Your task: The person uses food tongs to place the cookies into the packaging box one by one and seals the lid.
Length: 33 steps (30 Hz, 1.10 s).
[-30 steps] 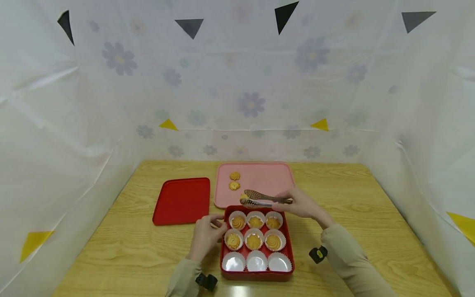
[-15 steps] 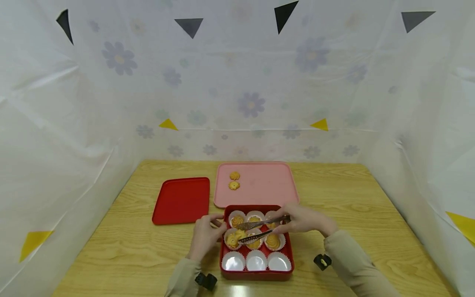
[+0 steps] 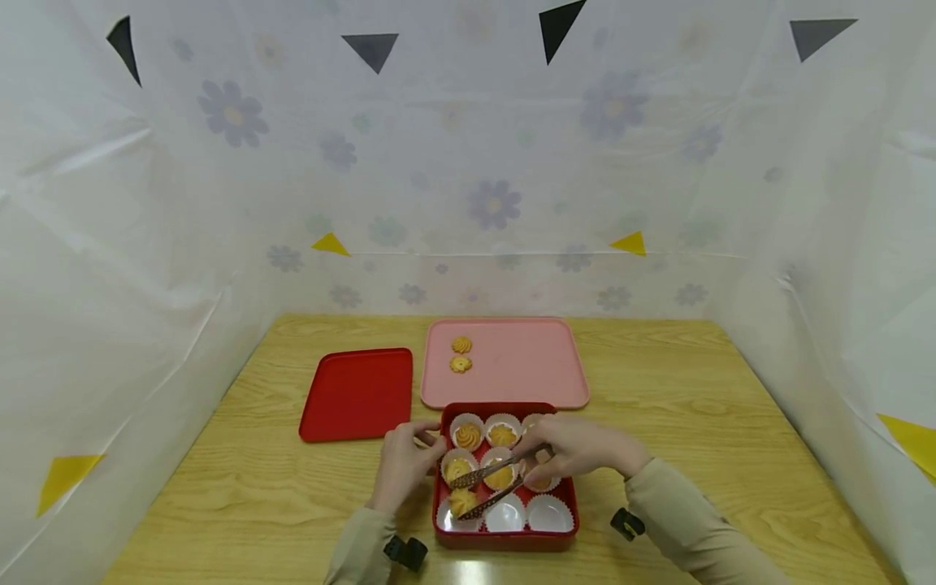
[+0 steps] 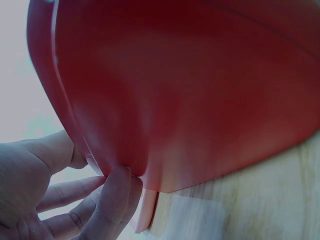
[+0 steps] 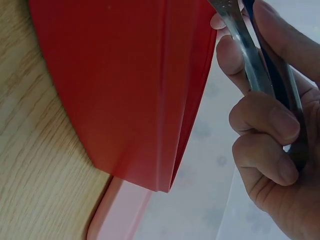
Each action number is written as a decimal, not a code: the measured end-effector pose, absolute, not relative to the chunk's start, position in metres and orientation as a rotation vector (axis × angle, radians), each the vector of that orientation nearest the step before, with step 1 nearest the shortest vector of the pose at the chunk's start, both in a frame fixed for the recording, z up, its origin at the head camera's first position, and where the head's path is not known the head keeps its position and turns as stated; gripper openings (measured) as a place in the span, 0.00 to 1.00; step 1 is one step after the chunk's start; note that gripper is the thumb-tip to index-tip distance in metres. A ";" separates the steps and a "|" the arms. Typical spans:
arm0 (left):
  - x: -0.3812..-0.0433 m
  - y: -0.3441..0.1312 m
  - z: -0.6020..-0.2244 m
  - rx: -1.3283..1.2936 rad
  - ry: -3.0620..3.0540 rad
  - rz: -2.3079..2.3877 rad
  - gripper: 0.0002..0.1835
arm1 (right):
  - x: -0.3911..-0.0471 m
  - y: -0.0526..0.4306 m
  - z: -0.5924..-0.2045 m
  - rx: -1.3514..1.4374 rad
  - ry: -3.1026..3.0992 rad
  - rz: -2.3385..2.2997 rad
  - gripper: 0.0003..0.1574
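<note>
My right hand [image 3: 581, 448] grips metal serving tongs [image 3: 488, 469] over the red box [image 3: 506, 542]. Between the tongs' perforated tips is a piped cookie [image 3: 462, 500], at the front left paper cup [image 3: 448, 522]. In the right wrist view, fingers curl round the tongs [image 5: 257, 70]. My left hand [image 3: 405, 465] pinches the box's left wall near the back, and in the left wrist view its fingers press the outer red side [image 4: 165, 100]. Cookies sit in the back and middle rows of cups, partly hidden by my right hand. The front middle cup [image 3: 504, 515] and front right cup [image 3: 550, 515] hold nothing.
Behind the box lies a pink tray [image 3: 526, 357] with two cookies at its left, a swirled cookie [image 3: 461, 344] and a flower-shaped cookie [image 3: 460, 364]. A flat red tray [image 3: 358, 394] lies to the left. White patterned sheeting [image 3: 468, 162] encloses the wooden table [image 3: 658, 374].
From above the pink tray's front edge, the tongs and the cookie have come toward me, across the box to its front left cup. My left hand stays at the box's side.
</note>
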<state>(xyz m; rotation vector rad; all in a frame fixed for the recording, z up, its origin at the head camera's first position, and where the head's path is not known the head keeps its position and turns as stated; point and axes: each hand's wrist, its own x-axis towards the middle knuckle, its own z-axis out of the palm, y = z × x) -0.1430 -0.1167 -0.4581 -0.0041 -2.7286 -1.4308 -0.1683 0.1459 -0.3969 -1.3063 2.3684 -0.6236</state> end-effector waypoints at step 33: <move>-0.143 -0.117 -0.457 -0.009 -2.730 -1.425 0.15 | -0.162 0.134 -0.395 -1.393 2.456 -0.443 0.16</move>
